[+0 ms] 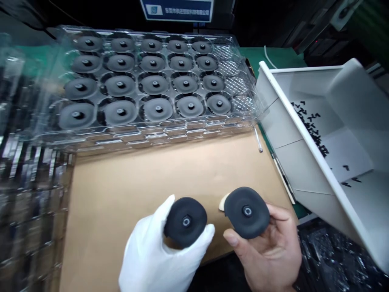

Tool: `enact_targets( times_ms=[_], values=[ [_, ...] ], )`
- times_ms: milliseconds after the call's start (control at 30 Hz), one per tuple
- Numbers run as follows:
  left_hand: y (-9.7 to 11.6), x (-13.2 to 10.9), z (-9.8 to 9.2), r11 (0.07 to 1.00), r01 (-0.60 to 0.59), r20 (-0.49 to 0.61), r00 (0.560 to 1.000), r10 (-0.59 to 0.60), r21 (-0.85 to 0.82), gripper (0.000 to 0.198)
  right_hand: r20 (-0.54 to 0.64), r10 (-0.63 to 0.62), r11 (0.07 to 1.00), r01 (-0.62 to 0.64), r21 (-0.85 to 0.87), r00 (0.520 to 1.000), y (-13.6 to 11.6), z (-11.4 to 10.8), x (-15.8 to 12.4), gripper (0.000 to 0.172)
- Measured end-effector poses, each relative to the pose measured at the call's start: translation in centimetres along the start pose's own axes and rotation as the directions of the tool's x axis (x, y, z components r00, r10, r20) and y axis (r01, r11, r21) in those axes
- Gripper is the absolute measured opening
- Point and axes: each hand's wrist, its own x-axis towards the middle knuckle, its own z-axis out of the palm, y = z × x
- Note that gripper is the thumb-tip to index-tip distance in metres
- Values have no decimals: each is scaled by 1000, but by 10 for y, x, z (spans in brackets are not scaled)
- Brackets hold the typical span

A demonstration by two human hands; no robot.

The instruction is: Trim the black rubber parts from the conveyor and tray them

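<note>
- Brown cardboard sheet (pixel 136 182) covers the desk in front of me, and both of my hands hover over its near edge.
- My left grip (pixel 158 255), in a white glove, is closed on a left black disc (pixel 186 221). The thumb is on the disc's left rim and the fingers curl under its lower right rim.
- That disc faces up at me, rounded and matte, with a small ringed hole at its centre.
- My right grip (pixel 267 247), bare, pinches a right black disc (pixel 246 211) of the same kind. The thumb is at its lower left rim, other fingers at its right rim, and one fingertip shows behind its left edge.
- The two discs are held side by side, near each other but not touching, above the cardboard.
- Beyond the cardboard lies a clear blister tray (pixel 152 136) holding grey discs (pixel 155 84), one per round cell, in four rows of five. The cells at its right end hold none.
- A thin metal pin (pixel 258 141) lies just off the tray's near right corner.
- To the right a white bin (pixel 285 134) sits tilted, with small black parts (pixel 313 129) scattered inside.
- On the left stands a stack of clear trays (pixel 27 194).
- Green desk (pixel 273 54) surface shows behind the bin, and a blue sign (pixel 176 9) hangs at the top.
</note>
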Motion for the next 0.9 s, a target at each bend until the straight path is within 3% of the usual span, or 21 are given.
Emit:
enact_targets(
  times_ms=[200,367,567,900],
  values=[
    [17,-7,-15,992,-119,-102,987,122,40,62,-112,64,998,-61,31,992,-9,-4,-6,64],
    [17,-18,-22,988,-155,-115,982,153,-15,62,-208,135,991,-130,36,969,-23,0,-12,65],
    [13,-28,-21,989,-122,-102,988,113,-88,61,-205,145,989,-141,32,968,-27,-2,-17,68],
    [11,-22,-16,988,-139,-95,987,132,-73,63,-199,127,992,-121,44,972,-25,0,-17,65]
  ],
)
